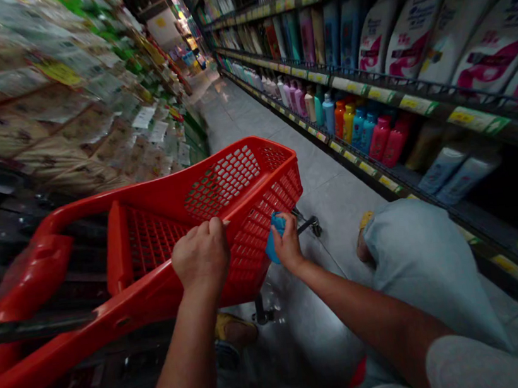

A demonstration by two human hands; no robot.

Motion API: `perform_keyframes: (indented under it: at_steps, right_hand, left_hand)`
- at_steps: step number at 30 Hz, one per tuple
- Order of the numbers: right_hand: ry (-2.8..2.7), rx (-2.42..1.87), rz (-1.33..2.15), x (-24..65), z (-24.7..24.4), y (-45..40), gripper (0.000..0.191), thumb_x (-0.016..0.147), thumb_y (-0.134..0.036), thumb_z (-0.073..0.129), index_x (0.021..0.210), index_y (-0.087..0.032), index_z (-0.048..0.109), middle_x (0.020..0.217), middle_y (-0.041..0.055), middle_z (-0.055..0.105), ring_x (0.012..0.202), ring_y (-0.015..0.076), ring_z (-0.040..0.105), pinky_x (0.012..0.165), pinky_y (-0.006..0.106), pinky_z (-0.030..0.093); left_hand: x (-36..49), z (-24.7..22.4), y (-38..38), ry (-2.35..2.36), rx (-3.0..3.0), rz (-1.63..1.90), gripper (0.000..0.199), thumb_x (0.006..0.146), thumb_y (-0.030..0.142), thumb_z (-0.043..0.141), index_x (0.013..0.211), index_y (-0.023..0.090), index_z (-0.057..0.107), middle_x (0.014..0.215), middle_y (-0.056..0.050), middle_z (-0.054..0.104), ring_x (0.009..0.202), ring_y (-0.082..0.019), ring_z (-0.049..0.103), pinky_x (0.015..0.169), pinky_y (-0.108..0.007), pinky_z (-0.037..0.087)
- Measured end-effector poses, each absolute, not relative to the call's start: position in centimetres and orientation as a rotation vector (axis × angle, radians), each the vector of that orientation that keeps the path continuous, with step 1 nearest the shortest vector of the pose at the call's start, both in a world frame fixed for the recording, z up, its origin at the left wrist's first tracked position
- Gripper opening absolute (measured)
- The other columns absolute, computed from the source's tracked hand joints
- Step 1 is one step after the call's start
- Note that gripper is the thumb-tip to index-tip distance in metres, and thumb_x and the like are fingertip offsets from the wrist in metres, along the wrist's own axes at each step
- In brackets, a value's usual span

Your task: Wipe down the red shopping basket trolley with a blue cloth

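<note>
A red plastic shopping cart [242, 212] with a perforated basket stands tilted across the view. My left hand [202, 252] is closed over its near upper rim, with the knuckles on top. In my right hand [289, 246] is a crumpled blue cloth [271, 246], held close to the basket's near side wall. Whether the cloth touches the wall I cannot tell. The cart's handle [25, 282] is at the far left, and a black caster wheel [313, 226] shows below the front end.
Shelves on the right carry several colourful bottles [352, 123] and large white shampoo bottles [378, 32]. Stacked plastic-wrapped packages [57, 112] line the left side. Between them runs a grey tiled floor [229, 115]. My bent knee [420, 255] is near the lower right shelf.
</note>
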State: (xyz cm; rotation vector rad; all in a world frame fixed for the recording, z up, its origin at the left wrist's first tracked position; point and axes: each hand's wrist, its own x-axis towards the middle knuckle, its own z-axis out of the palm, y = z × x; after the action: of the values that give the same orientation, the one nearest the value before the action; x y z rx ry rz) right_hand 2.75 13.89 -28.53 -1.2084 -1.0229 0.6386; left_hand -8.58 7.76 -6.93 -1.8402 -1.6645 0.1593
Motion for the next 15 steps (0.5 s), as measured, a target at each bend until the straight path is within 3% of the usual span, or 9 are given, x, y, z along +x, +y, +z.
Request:
perform_keyframes:
  at_steps: [4,10,13,15]
  right_hand:
    - [-0.762,-1.365,0.645,4.5,-27.0,15.8,0.029,0.092,-0.02,0.046,0.12,-0.014,0.049,0.119,0.0174,0.057,0.115,0.0276,0.054,0.106,0.053,0.043]
    - [-1.298,-0.866,0.595,1.3,-21.4,12.1,0.035,0.093,-0.018,0.052,0.128,-0.022,0.052,0.124,0.011,0.057,0.121,0.0205,0.057,0.109,0.039,0.046]
    - [-1.269,-0.879,0.56,2.7,-20.8,13.7,0.036,0.092,-0.018,0.053,0.128,-0.022,0.052,0.125,0.0114,0.058,0.123,0.0217,0.056,0.111,0.043,0.045]
    - [-1.038,-1.042,0.555,4.4,-21.0,16.2,0.039,0.091,-0.02,0.055,0.129,-0.018,0.049,0.127,0.0146,0.057,0.122,0.0243,0.055,0.11,0.049,0.044]
  left_hand:
    - [-8.1,-7.0,8.1,-1.664,-1.832,0.161,0.039,0.104,0.033,0.03,0.083,0.02,0.061,0.074,-0.009,0.068,0.079,-0.025,0.067,0.064,-0.035,0.032]
    - [-6.6,-5.7,8.3,-1.792,-1.904,0.242,0.033,0.098,0.021,0.033,0.097,0.016,0.065,0.086,-0.013,0.072,0.089,-0.029,0.07,0.069,-0.036,0.042]
    - [-7.2,-3.7,7.0,-1.821,-1.948,0.324,0.036,0.094,0.016,0.035,0.114,0.016,0.065,0.098,-0.013,0.074,0.094,-0.03,0.07,0.076,-0.038,0.046]
    - [-7.9,-2.3,5.8,-1.902,-1.859,0.408,0.037,0.097,0.023,0.032,0.109,0.016,0.067,0.094,-0.014,0.074,0.091,-0.032,0.071,0.073,-0.039,0.047]
